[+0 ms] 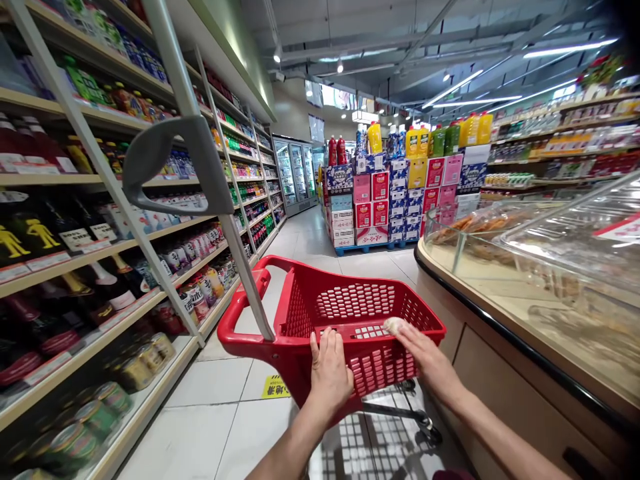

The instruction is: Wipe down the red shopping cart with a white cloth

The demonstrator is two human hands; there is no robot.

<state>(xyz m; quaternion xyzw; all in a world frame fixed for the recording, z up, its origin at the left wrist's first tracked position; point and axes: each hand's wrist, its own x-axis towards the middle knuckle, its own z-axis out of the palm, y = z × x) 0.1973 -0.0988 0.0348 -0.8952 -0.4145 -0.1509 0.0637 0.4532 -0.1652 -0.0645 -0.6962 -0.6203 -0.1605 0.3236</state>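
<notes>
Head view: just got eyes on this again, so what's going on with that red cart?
A person has both hands at the near side of the red cart. The left hand rests on the rim, fingers over the edge. The right hand, farther along the same rim, has a pale wad, perhaps cloth, at its fingertips. The cart stands in a shop aisle between drink shelves and a glass-edged food counter.

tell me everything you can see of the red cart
The cart is red, seemingly plastic, with perforated walls, a looped end, dark wheels and a tall grey pole bearing a grip. It stands upright on the floor. The left hand rests on its near rim; the right hand, with a whitish wad, is there too.
</notes>
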